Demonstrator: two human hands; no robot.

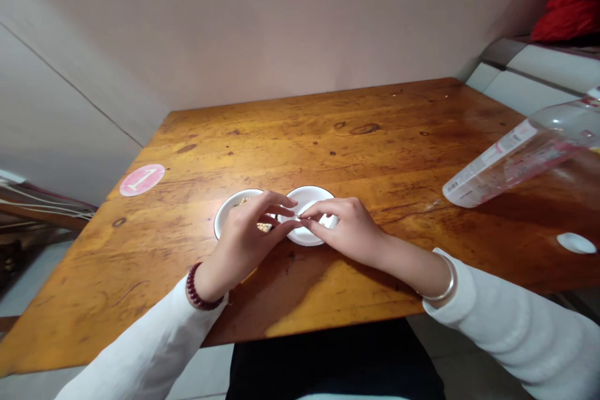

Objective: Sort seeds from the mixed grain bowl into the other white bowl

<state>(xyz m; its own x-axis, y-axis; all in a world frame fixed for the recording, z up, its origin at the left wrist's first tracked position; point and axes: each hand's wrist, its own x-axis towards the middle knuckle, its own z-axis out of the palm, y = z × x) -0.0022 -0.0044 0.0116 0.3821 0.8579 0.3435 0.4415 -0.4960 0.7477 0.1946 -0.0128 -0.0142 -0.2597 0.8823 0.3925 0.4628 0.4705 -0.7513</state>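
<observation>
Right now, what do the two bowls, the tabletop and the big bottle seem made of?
The left bowl and right bowl look smooth, white and dark-rimmed: perhaps enamelled metal or ceramic, I can't tell which. The tabletop looks like varnished wood, given its grain, knots and sheen. The bottle is probably clear, glossy plastic: see-through with highlights.
</observation>
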